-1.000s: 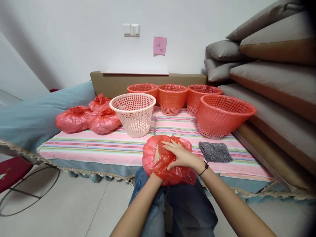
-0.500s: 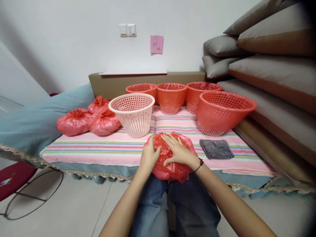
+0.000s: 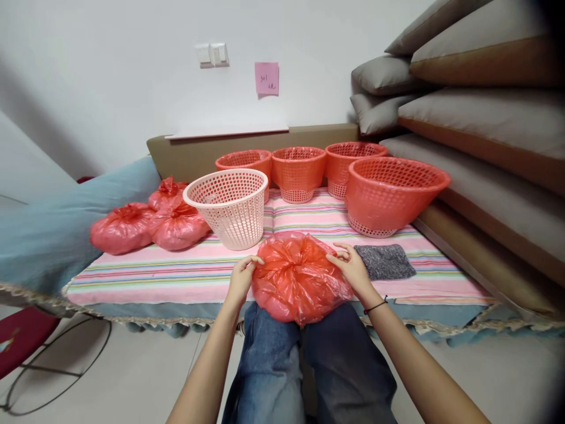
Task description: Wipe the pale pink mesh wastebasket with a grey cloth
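Note:
A red plastic bag (image 3: 300, 280), gathered at its middle, rests on the front edge of the striped cloth (image 3: 176, 277) above my knees. My left hand (image 3: 242, 277) pinches the bag's left edge between thumb and fingers. On the other side, my right hand (image 3: 352, 268) pinches the right edge near the top. A pale pink basket (image 3: 233, 218) stands behind the bag to the left. A folded dark grey cloth (image 3: 385, 262) lies just right of my right hand. The large red bag-lined basket (image 3: 384, 203) is behind it.
Three more red-lined baskets (image 3: 299, 171) stand in a row at the back. Red tied bags (image 3: 123, 227) sit at the left by the blue armrest (image 3: 53, 224). Stacked cushions (image 3: 485, 123) rise at the right. A dark red stool (image 3: 26, 335) is at lower left.
My hands have moved apart from the top of the bag to its two sides. The bag now looks wider and flatter, with its gathered centre exposed. The view has shifted slightly.

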